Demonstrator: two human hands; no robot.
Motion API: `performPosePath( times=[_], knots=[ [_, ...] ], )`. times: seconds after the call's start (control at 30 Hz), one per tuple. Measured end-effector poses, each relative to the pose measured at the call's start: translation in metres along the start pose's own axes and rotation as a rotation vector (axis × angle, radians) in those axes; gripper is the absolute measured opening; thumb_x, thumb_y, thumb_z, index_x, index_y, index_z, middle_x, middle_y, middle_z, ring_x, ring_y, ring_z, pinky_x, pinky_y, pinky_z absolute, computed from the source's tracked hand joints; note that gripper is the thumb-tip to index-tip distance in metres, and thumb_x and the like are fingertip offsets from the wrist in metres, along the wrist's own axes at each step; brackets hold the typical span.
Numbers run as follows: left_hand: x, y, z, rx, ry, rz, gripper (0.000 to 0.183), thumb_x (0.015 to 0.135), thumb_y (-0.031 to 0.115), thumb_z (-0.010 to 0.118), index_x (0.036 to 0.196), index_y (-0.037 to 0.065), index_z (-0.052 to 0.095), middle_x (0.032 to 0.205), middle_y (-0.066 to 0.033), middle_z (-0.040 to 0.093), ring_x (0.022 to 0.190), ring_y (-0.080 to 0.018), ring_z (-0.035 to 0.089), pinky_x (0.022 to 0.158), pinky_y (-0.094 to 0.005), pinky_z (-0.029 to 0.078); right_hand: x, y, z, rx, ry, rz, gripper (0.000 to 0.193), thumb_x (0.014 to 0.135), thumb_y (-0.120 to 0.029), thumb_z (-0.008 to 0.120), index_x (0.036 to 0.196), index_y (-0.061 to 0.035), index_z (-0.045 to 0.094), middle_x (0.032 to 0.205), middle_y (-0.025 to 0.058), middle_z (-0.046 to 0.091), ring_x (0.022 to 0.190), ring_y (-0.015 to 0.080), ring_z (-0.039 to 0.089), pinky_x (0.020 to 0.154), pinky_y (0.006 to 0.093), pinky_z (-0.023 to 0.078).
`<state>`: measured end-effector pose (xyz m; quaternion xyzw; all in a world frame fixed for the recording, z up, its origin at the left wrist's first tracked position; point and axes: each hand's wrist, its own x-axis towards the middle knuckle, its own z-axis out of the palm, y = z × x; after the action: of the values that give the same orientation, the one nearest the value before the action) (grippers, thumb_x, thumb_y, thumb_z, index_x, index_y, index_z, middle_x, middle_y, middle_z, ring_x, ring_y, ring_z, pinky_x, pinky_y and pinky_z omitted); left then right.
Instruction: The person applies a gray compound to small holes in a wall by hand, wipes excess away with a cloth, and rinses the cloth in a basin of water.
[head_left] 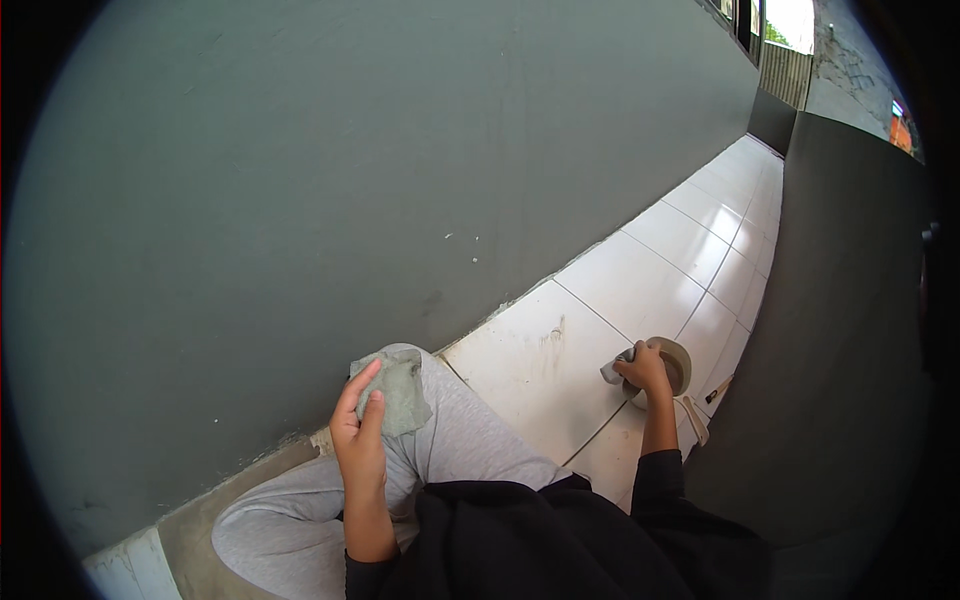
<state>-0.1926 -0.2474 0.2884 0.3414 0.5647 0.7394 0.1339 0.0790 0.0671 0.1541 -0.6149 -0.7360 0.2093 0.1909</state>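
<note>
My left hand [362, 425] is closed on a grey-green square sheet [400, 398] with rough, uneven edges, held above my knee close to the wall. I cannot tell whether it is sandpaper or cloth. At the right, my right hand [648, 368] grips a crumpled grey cloth [611, 371] at the near-left rim of a beige dipper [682, 358]. The dipper stands on the tiled floor, its pale handle [694, 422] pointing toward me. What lies inside it is partly hidden by my hand.
A dark grey wall [380, 180] with small white chips rises on the left. Another dark wall [830, 330] bounds the right side. White floor tiles [520, 350], smudged in places, run between them. A small brown-and-black object [718, 390] lies by the right wall.
</note>
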Motion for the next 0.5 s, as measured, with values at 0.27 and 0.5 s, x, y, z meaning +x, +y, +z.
performPosePath(
  times=[0.27,0.5],
  knots=[
    [0.006,-0.004,0.042,0.098,-0.135,-0.06,0.03,0.088,0.002,0.051,0.117,-0.003,0.058,0.118,-0.0111,0.058,0.112,-0.0162,0.05,0.1,-0.028,0.032,-0.009,0.047,0.024,-0.115,-0.308,0.028,0.058,0.061,-0.036,0.071,0.1,0.006,0.062,0.114,0.0308,0.05,0.097,0.0402,0.058,0.087,0.0397,0.048],
    [0.019,-0.027,0.051,0.126,-0.188,-0.093,0.031,0.086,0.0,0.052,0.116,-0.002,0.058,0.116,-0.0106,0.06,0.109,-0.016,0.052,0.098,-0.0279,0.034,-0.021,0.047,0.046,-0.084,-0.067,0.035,0.049,0.06,-0.029,0.07,0.1,-0.0015,0.062,0.106,0.0193,0.057,0.096,0.0351,0.058,0.084,0.0416,0.047]
  ],
)
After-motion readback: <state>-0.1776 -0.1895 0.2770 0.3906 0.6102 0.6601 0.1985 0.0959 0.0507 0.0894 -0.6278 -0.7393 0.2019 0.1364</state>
